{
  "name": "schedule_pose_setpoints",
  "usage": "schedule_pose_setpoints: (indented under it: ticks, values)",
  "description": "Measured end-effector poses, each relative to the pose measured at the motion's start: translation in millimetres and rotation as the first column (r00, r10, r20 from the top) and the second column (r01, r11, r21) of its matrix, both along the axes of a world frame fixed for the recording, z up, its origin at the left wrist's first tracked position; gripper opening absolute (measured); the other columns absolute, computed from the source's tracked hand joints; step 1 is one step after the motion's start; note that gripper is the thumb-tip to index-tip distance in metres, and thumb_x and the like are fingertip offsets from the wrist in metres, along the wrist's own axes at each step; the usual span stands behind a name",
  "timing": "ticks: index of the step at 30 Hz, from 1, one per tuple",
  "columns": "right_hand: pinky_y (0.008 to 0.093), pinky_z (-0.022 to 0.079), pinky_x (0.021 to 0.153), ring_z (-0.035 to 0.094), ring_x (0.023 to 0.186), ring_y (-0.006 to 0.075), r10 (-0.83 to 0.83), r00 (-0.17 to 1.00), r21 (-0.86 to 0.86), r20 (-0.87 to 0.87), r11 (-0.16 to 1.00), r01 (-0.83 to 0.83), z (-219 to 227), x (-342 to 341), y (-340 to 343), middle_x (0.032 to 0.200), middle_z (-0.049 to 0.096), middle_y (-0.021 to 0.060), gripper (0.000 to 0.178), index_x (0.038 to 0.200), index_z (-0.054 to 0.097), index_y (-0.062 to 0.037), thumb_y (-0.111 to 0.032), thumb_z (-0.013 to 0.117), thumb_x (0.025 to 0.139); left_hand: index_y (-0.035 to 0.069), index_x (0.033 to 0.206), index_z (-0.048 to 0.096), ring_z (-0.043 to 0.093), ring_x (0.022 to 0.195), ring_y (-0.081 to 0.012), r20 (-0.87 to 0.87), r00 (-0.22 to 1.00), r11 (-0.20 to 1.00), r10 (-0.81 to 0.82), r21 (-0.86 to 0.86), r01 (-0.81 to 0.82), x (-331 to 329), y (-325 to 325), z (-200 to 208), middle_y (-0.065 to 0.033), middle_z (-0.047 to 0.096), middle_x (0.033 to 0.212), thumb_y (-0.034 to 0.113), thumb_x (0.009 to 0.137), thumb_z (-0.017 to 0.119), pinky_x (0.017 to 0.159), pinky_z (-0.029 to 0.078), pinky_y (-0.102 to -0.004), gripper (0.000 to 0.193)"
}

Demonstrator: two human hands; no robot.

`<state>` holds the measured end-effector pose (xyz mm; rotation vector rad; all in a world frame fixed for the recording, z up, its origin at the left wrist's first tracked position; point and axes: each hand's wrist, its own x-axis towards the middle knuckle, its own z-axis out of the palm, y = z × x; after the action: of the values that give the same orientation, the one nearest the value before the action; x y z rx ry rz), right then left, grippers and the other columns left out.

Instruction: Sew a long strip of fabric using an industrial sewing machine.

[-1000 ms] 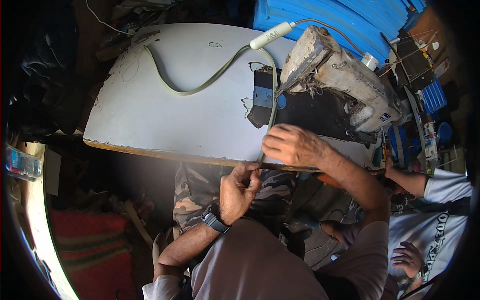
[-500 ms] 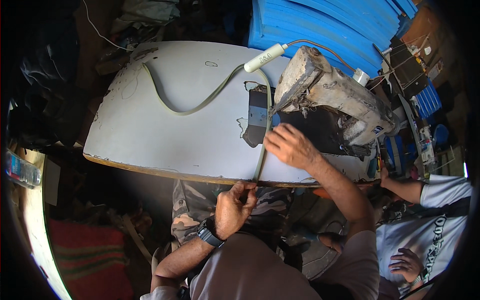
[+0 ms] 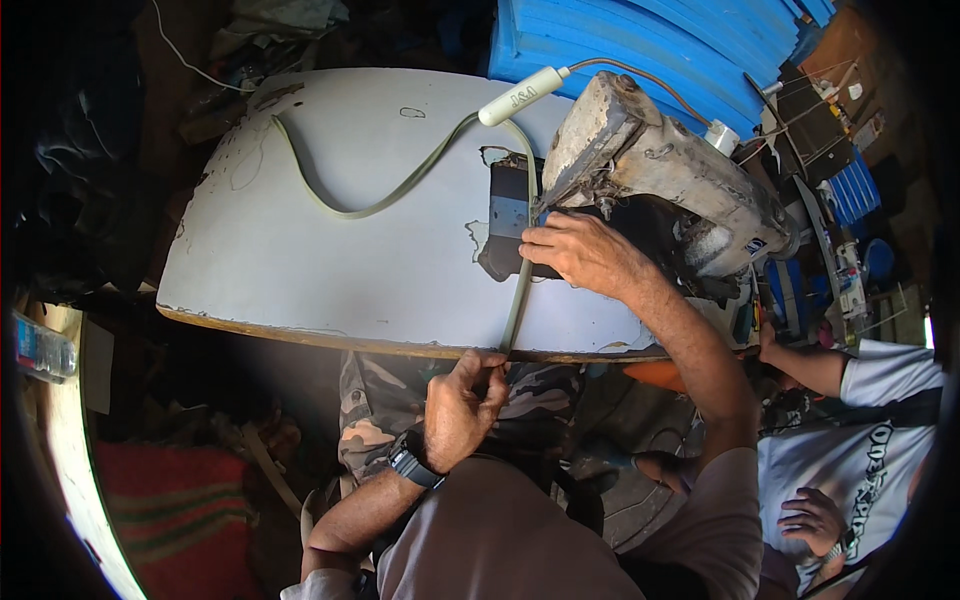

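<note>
A long, narrow, pale green strip (image 3: 383,209) crosses the white table and curves round to the front edge. At that edge my left hand (image 3: 462,408), with a dark watch on its wrist, pinches the strip's near end between thumb and fingers. Farther along, my right hand (image 3: 583,252) is closed with its fingertips on the strip, just in front of the needle area of a worn sewing machine (image 3: 660,165). Its palm side is hidden. A white cylinder (image 3: 522,96) with a brown cord lies by the strip's far bend.
The white tabletop (image 3: 300,260) has chipped edges and a dark cut-out under the machine. Blue foam sheets (image 3: 650,40) are stacked behind. A clear bottle (image 3: 45,350) is at far left. At right sits another person (image 3: 840,480), one hand near the table's end.
My right hand has moved slightly away from me along the strip, and its fingers have come down onto it. My left hand still pinches the near end. The whole view has shifted a little.
</note>
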<state>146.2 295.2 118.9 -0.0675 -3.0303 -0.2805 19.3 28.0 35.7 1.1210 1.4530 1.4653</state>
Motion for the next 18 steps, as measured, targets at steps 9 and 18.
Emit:
schedule_pose_setpoints:
  ticks: [9,18]
  values:
    - [0.0371,0.062,0.091,0.069,0.105,0.0237,0.013,1.000,-0.017,0.013,1.000,-0.013,4.2,-6.0,1.7,0.117,0.074,0.0068,0.020,0.106,0.075,-0.0036,-0.005,0.068,0.088,-0.004,0.137,0.058,0.072,0.070,-0.0114,0.030,0.999,0.989,0.026,-0.148,-0.021,-2.0,-1.5,14.8,-0.0136,0.079,0.087,0.005,0.104,0.064,0.063,0.057,-0.0299,0.035]
    - [0.0356,0.063,0.088,0.069,0.101,0.0205,0.069,0.995,0.163,0.073,0.983,-0.080,0.3,-10.6,-3.9,0.104,0.070,0.0057,0.015,0.100,0.069,-0.0070,-0.002,0.072,0.086,-0.005,0.129,0.061,0.070,0.073,-0.0087,0.128,0.988,0.990,0.087,-0.119,-0.072,-1.1,-2.1,18.5,-0.0099,0.080,0.094,0.004,0.105,0.063,0.064,0.057,-0.0259,0.026]
